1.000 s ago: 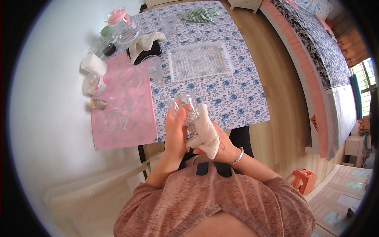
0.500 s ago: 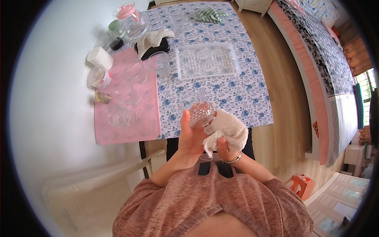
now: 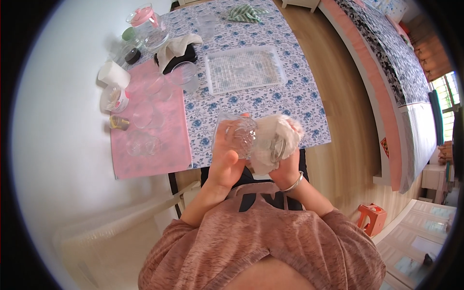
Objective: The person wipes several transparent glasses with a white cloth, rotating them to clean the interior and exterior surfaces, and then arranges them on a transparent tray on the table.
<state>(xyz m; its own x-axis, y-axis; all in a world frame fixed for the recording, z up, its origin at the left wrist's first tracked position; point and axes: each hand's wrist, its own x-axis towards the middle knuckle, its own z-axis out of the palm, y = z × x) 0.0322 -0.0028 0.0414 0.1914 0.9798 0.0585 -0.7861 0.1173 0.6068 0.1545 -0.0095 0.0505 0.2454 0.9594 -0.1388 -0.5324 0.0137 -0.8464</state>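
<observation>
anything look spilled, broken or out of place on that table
Nothing looks spilled or broken. Only slightly untidy: a beige cloth hangs lopsidedly over a black object, and a green checked cloth lies crumpled far back on the table.

Lighting is bright and soft, the window (image 3: 448,94) glares, and fisheye distortion bends edges.

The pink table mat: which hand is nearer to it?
Left. The left hand holds the clear glass, right of the mat; the right hand, farther right, grips the white cloth.
</observation>
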